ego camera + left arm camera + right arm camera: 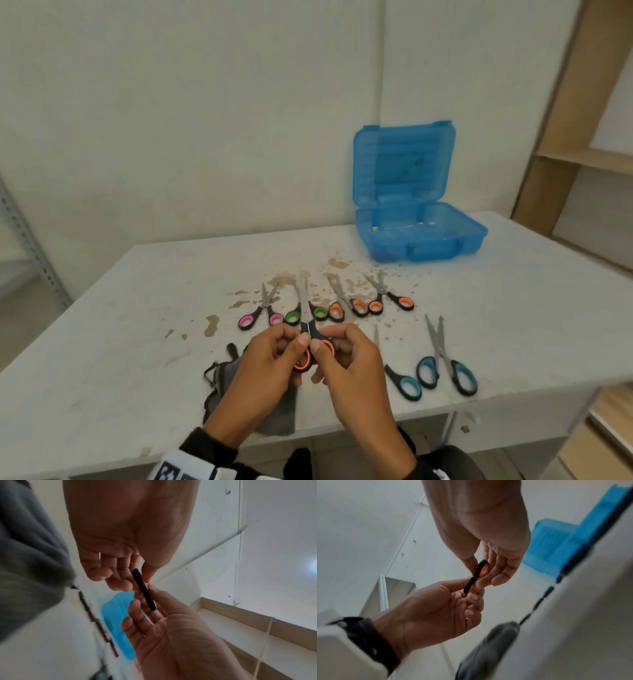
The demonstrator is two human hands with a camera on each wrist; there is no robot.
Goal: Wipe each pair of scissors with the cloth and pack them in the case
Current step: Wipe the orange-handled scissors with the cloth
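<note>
Both hands hold one pair of orange-and-black-handled scissors (306, 337) above the table, blades closed and pointing away from me. My left hand (294, 342) pinches the left handle loop and my right hand (325, 346) pinches the right loop. In the left wrist view the left hand (130, 580) grips the black handle (144, 589) edge-on. In the right wrist view the right hand (481, 574) holds the loops (475, 574). A grey cloth (236, 387) lies crumpled on the table under my left hand. The blue case (428, 246) stands open at the back right.
Pink (262, 313), green (320, 312) and two orange (346, 305) pairs of scissors lie in a row beyond my hands. Two blue-handled pairs (445, 359) lie near the front right edge. The white table (137, 342) has brown stains. Wooden shelving (582, 154) stands at the right.
</note>
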